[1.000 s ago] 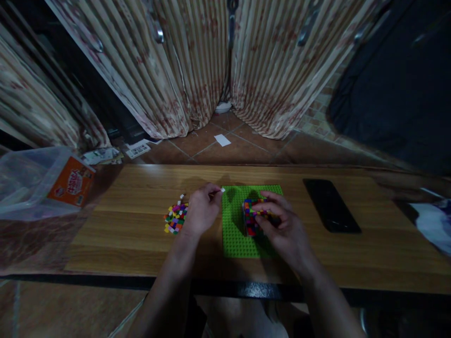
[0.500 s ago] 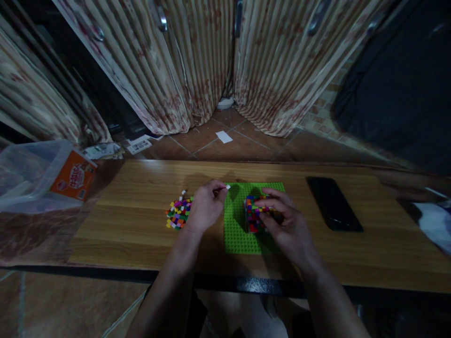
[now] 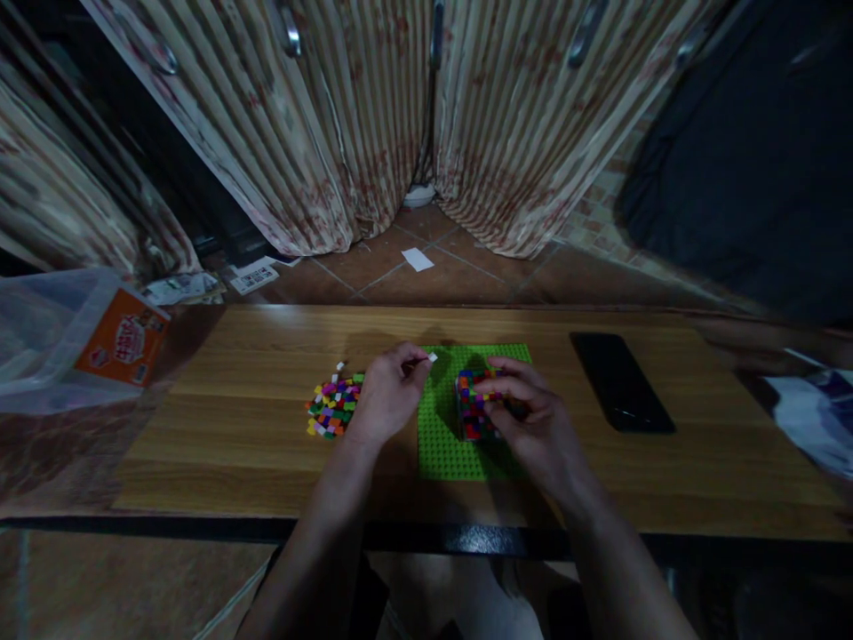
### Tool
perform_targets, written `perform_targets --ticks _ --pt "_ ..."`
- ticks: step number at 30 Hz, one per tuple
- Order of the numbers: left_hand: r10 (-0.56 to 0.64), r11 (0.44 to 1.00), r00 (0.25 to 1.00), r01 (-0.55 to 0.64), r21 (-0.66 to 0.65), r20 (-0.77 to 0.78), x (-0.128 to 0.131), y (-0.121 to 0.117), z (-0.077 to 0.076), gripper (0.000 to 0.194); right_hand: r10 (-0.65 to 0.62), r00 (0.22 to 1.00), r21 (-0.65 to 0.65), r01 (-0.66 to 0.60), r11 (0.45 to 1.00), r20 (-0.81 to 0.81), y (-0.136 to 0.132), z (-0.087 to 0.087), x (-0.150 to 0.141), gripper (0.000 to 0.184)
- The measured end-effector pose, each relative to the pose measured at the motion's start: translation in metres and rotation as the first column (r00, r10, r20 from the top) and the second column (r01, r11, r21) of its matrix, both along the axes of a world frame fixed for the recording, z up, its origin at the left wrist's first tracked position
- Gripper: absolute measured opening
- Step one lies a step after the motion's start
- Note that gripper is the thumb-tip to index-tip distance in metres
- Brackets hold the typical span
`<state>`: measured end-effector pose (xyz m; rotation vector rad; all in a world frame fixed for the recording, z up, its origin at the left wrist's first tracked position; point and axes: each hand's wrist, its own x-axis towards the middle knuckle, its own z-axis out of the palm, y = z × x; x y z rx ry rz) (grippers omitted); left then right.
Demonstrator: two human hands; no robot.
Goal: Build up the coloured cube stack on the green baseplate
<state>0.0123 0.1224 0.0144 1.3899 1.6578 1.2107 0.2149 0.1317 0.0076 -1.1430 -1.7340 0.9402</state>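
Observation:
My left hand (image 3: pixel 393 391) is closed in a pinch on a small white toy brick (image 3: pixel 433 357), held over the far left part of the green baseplate (image 3: pixel 440 453). On that baseplate stands a block built of many small coloured bricks (image 3: pixel 470 418). My right hand (image 3: pixel 533 413) reaches over this block from the right, thumb and index finger bent close together at its top. Whether a small piece sits between those fingertips is too small to tell. Partly behind my left wrist lies a loose pile of mixed coloured bricks (image 3: pixel 330 409).
A black phone-like slab (image 3: pixel 621 382) lies on the wooden table (image 3: pixel 219 427), right of the baseplate. One white brick (image 3: pixel 340 365) rests just beyond the pile. A clear plastic tub (image 3: pixel 53 329) with an orange label stands off the table's left end. Curtains hang beyond.
The view has shifted slightly, so the table sits a little further left. My left hand, still pinching the white brick, has come slightly right over the baseplate. My right hand stays at the block.

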Motion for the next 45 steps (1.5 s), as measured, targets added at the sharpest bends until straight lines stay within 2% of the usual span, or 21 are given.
perform_targets --ticks 4,8,11,16,22,28,35,40,45 --pt "-0.049 0.999 0.998 0.049 -0.002 0.042 0.002 -0.002 0.001 0.011 -0.003 1.0 0.019 0.003 1.0 -0.003 0.0 -0.002 0.0 0.023" --pt "-0.155 0.988 0.984 0.154 0.026 0.088 0.006 -0.005 0.004 0.011 0.024 1.0 0.078 -0.025 0.997 0.004 -0.002 -0.002 0.001 0.02" --pt "-0.217 0.975 0.971 0.211 0.063 0.103 0.009 -0.006 0.007 0.011 -0.028 1.0 0.163 0.025 0.986 0.013 -0.005 0.003 0.001 0.018" --pt "-0.258 0.96 0.964 0.248 0.128 0.063 0.017 -0.009 0.014 0.009 -0.095 0.991 0.332 0.058 0.942 0.096 -0.006 0.012 -0.001 0.023" --pt "-0.29 0.945 0.957 0.291 0.149 -0.032 0.026 -0.015 0.018 0.01 -0.096 0.98 0.427 0.014 0.904 0.172 -0.006 0.016 -0.003 0.017" --pt "-0.24 0.948 0.962 0.26 0.183 -0.127 0.034 -0.017 0.02 0.009 -0.078 0.985 0.471 -0.004 0.882 0.155 -0.006 0.016 -0.002 0.016" --pt "-0.178 0.956 0.976 0.201 0.215 -0.122 0.041 -0.018 0.023 0.011 -0.078 0.984 0.472 -0.005 0.882 0.158 -0.007 0.019 -0.002 0.017" --pt "-0.126 0.968 0.988 0.142 0.206 -0.087 0.047 -0.018 0.022 0.012 -0.107 0.981 0.454 0.022 0.891 0.162 -0.008 0.018 -0.002 0.015" --pt "-0.115 0.972 0.986 0.138 0.191 -0.123 0.052 -0.02 0.024 0.011 -0.143 0.976 0.403 0.065 0.913 0.166 -0.008 0.018 -0.001 0.019"
